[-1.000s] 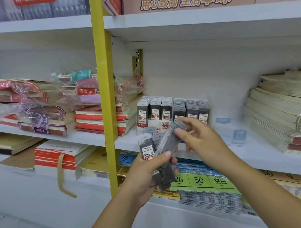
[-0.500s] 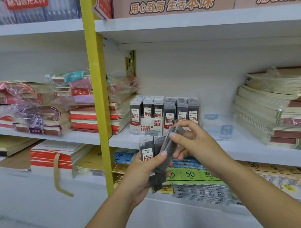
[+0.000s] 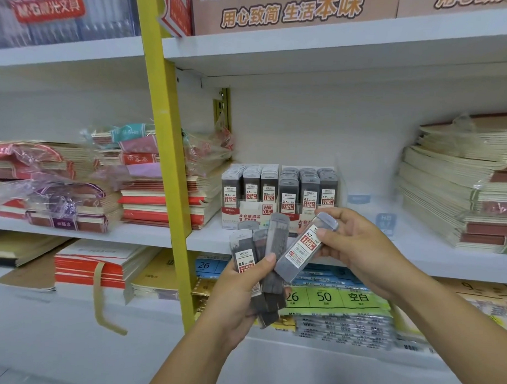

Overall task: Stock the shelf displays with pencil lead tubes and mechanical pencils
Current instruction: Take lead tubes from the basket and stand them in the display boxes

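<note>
Left of the display box, past the yellow post, wrapped notebooks lie in flat stacks on the same white shelf. The display box stands upright on the shelf and is packed with boxed tubes: dark, flat, rectangular lead tubes with grey caps and white-and-red labels. The three left columns read 0.5 and the three right columns read 0.7. The front panel of the box shows HB 0.5.

Below and in front of the box, the left hand holds a fan of tubes, its grip closed round their lower halves with the thumb pressed across the front one, which is marked 0.5. Just right of that fan, a single tube labelled 0.7 slants up to the right, label facing the camera. The right hand has its grip pinched on the capped upper end of it. Right of the box, well apart, more pale notebook stacks rest on the shelf.
</note>
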A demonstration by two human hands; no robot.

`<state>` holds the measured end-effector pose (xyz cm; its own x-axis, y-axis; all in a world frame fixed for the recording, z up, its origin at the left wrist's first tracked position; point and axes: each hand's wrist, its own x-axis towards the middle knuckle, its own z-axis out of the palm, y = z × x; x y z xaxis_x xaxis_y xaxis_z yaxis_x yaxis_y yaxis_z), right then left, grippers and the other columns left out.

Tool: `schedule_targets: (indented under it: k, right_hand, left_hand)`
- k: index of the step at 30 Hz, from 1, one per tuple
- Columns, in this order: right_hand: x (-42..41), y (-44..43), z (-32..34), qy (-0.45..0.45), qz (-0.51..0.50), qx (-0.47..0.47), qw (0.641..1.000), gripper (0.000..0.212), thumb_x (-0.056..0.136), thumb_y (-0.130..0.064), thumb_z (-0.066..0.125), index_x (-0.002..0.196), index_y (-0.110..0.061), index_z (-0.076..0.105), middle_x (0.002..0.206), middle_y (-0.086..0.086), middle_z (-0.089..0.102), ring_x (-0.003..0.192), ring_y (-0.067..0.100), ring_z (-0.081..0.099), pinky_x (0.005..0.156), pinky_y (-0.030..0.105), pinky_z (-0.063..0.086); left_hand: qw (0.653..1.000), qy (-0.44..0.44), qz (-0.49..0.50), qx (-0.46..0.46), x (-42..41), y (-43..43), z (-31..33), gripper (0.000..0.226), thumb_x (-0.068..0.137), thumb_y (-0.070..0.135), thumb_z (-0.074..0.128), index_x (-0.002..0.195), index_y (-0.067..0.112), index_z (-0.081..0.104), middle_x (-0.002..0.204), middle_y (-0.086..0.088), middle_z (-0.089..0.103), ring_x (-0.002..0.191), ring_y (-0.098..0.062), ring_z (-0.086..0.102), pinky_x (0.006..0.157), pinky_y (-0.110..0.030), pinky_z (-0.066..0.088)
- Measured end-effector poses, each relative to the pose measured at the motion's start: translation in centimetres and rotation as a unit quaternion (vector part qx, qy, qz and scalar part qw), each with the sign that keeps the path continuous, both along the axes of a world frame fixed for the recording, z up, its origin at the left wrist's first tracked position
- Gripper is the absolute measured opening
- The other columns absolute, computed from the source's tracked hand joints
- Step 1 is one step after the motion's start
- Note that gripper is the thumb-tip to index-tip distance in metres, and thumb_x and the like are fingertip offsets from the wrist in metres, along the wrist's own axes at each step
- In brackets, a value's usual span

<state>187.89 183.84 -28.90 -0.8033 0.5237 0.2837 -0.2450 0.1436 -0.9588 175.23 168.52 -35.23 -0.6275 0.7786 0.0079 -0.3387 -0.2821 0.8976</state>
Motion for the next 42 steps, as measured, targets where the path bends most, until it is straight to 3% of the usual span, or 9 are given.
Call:
schedule_targets:
  k: [7,12,16,22,28,30,34,37,42]
  right_hand:
    - [0.7,-0.3,0.7,0.017,-0.025,0.049,0.998,0.028,0.089,-0.002,0.062,0.113,-0.018,0.061,0.096,0.006,0.076,0.087,0.022,0.073,0.070,0.027,0.058]
    - [0.8,2.2,6.5,0.103,-0.220,0.233,0.942,0.028,0.091,-0.011,0.063,0.104,-0.036,0.062,0.094,-0.008,0.073,0.085,0.008,0.069,0.065,0.018,0.055]
    - [-2.0,3.4,7.9,0.010,-0.238,0.405,0.883,0.031,0.093,-0.018,0.061,0.110,-0.041,0.050,0.097,-0.016,0.064,0.085,-0.001,0.063,0.063,0.012,0.047]
    - [-5.0,5.2,6.2,-0.097,-0.210,0.399,0.887,0.021,0.090,-0.024,0.065,0.094,-0.040,0.052,0.093,-0.014,0.065,0.081,-0.002,0.060,0.060,0.014,0.043]
    - [-4.7,4.5,4.0,-0.118,-0.365,0.537,0.751,0.035,0.093,-0.028,0.060,0.127,-0.024,0.062,0.104,-0.003,0.042,0.102,0.011,0.032,0.084,0.026,0.031]
    - [-3.8,2.7,2.9,-0.067,-0.362,0.503,0.782,0.035,0.095,-0.027,0.056,0.130,-0.022,0.060,0.104,-0.006,0.046,0.097,0.008,0.038,0.084,0.022,0.032]
    - [-2.2,-1.7,0.2,-0.091,-0.130,0.299,0.941,0.033,0.093,-0.041,0.057,0.125,-0.048,0.052,0.094,-0.020,0.062,0.080,-0.005,0.057,0.067,0.013,0.044]
    - [-2.2,-2.5,-1.6,-0.079,-0.037,0.176,0.981,0.037,0.093,-0.024,0.063,0.112,-0.053,0.052,0.092,-0.017,0.069,0.058,0.006,0.059,0.054,0.018,0.047]
    - [-2.2,-1.3,-3.4,-0.045,0.001,0.077,0.996,0.030,0.093,-0.005,0.060,0.118,-0.020,0.054,0.083,0.005,0.071,0.060,0.020,0.063,0.050,0.026,0.047]
  left_hand:
    - [1.000,-0.005,-0.006,0.012,0.0,-0.2,0.1,0.046,0.070,0.026,0.081,0.114,0.019,0.070,0.106,-0.014,0.077,0.084,-0.031,0.077,0.068,-0.040,0.062]
    - [1.000,-0.004,-0.004,0.028,-0.8,-0.2,0.2,0.051,0.074,0.027,0.076,0.123,0.015,0.066,0.111,-0.010,0.077,0.100,-0.025,0.075,0.071,-0.039,0.062]
    - [0.999,-0.012,-0.003,0.034,-1.4,0.0,0.1,0.054,0.074,0.027,0.077,0.125,0.014,0.065,0.112,-0.010,0.077,0.100,-0.026,0.075,0.070,-0.039,0.061]
    - [0.999,-0.009,-0.015,0.035,-1.9,0.2,-0.3,0.053,0.075,0.028,0.076,0.126,0.014,0.065,0.112,-0.009,0.077,0.101,-0.025,0.075,0.073,-0.040,0.062]
    - [0.999,-0.001,-0.023,0.032,-2.0,-0.1,-0.3,0.054,0.074,0.028,0.077,0.125,0.019,0.064,0.115,-0.006,0.076,0.102,-0.026,0.075,0.073,-0.039,0.062]
    - [0.999,0.004,-0.029,0.031,-1.8,-0.2,-0.3,0.053,0.074,0.028,0.078,0.125,0.019,0.065,0.115,-0.007,0.076,0.103,-0.027,0.074,0.075,-0.041,0.061]
    - [0.998,0.014,-0.055,0.026,-1.2,-0.3,-0.5,0.034,0.073,0.026,0.081,0.107,0.022,0.077,0.112,-0.013,0.076,0.098,-0.028,0.075,0.078,-0.045,0.061]
    - [0.997,0.026,-0.066,0.011,-0.8,-0.2,-0.7,0.029,0.074,0.023,0.081,0.102,0.022,0.078,0.108,-0.013,0.076,0.095,-0.026,0.076,0.080,-0.046,0.062]
    - [0.996,0.043,-0.062,-0.036,-0.7,0.0,-1.2,0.042,0.079,0.030,0.078,0.118,0.016,0.070,0.110,-0.015,0.075,0.098,-0.024,0.074,0.081,-0.045,0.060]
